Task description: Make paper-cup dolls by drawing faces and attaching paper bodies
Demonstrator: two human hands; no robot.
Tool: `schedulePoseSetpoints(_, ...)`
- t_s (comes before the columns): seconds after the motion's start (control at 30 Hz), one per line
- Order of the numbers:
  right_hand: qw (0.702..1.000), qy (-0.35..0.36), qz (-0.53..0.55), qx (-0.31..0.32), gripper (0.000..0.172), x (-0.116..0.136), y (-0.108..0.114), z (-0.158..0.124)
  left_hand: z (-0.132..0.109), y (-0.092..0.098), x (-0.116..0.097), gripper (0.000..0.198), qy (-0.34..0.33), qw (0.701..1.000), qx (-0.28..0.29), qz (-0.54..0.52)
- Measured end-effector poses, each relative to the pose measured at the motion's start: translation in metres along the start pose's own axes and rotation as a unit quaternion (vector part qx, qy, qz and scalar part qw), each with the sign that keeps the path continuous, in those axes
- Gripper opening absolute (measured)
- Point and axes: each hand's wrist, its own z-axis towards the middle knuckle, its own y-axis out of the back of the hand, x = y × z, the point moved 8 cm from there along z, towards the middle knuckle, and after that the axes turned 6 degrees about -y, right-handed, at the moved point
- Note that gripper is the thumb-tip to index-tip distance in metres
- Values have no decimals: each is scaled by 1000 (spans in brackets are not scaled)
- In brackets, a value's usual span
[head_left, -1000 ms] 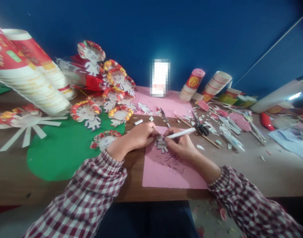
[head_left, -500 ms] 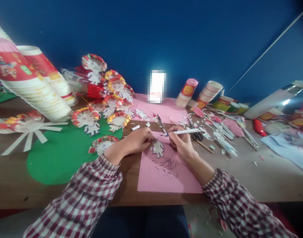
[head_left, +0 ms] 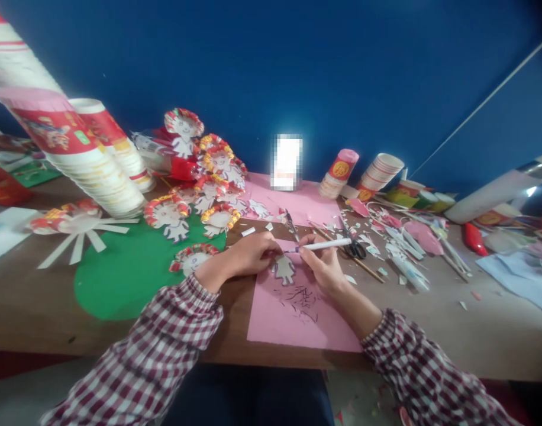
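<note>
My right hand grips a white marker, its dark tip pointing left at the upper edge of a small white paper figure. Whether the tip touches the paper I cannot tell. Dark purple lines edge the figure, which lies on a pink sheet covered in part by dark pen strokes. My left hand has its fingers closed on the figure's upper left side, hiding some of it.
Finished-looking paper figures with ruffled red and yellow rims cluster at the left, by a green paper round. Tall paper cup stacks lean behind. Black scissors, a wooden stick and paper scraps lie at the right.
The marker's tip has come down and left, closer to the paper figure's upper edge. My left hand still holds the figure. The whole view has shifted slightly.
</note>
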Motion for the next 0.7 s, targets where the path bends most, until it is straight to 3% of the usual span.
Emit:
schedulePoseSetpoints(0.3,983,30,-157,87,12,2,-20,-8,-3,4,-6,27,2,1000,22,-14)
schedulePoseSetpoints(0.7,966,42,-231,109,5,-1,-28,-12,-2,2,-6,23,-14,1000,10,-10)
